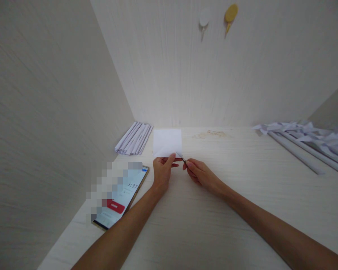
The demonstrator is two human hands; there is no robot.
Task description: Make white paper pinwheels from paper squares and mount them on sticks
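Pale tabletop [236, 165], brownish mark [214, 134], phone [127, 195], short paper rolls [134, 138], long paper rolls [294, 152]

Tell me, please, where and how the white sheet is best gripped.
Probably by the near edge of the white sheet, left of the pointed tool, the left hand coming from the person's side: that straight edge faces the person, and the tool crosses near its right end.

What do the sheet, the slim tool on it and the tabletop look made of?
White sheet: paper, matte; thin, flat, straight-edged.
Slim tool: probably metal, finish unclear; narrow, tapering to a fine point, but too small to be sure.
Tabletop: perhaps wood-effect laminate, dull; pale with fine grain-like streaks.
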